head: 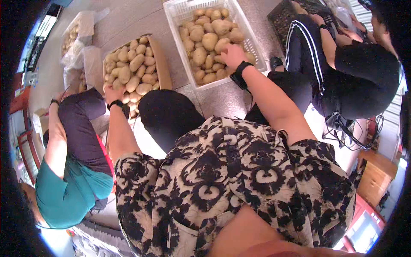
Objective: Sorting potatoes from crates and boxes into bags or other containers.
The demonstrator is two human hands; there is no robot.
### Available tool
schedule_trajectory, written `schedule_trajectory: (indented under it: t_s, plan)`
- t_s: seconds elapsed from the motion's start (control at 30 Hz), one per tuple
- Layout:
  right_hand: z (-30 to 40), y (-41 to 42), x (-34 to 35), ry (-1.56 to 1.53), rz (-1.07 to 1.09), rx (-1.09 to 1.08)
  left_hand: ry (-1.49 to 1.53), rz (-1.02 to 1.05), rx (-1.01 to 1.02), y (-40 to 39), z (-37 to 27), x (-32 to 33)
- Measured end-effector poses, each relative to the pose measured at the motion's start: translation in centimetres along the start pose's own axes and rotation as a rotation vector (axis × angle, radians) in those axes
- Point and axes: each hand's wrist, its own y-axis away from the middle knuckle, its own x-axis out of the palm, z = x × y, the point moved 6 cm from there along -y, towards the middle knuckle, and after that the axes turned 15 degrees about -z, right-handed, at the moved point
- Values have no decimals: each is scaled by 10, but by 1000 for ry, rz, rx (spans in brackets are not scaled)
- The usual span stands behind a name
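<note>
Before me stand a cardboard box (164, 69) heaped with potatoes (131, 61) and, to its right, a white plastic crate (257, 45) filled with larger-looking potatoes (209, 41). My left hand (114, 94) rests at the near left corner of the cardboard box, its fingertips by the potatoes there. Whether it grips one is hidden by the hand itself. Inside the right part of the crate, my right hand (235, 55) reaches down with bent fingers against a potato (222, 46). A firm hold cannot be made out. Both wrists carry black bands.
A person in a green top (70, 196) sits close on my left, beside plastic bags (75, 56) and another potato box (86, 27). On my right, a person in black (356, 80) leans over a dark crate (277, 24). Cables (350, 131) hang behind that person. The floor (135, 19) is tiled.
</note>
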Motion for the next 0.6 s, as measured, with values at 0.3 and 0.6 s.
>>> schedule_trajectory:
  t_s: [0.3, 0.6]
  plan:
    - [-15, -45, -32, 155, -247, -13, 93, -76, 6, 8, -18, -15]
    - [-18, -49, -37, 369, 10, 60, 215, -178, 41, 37, -6, -14]
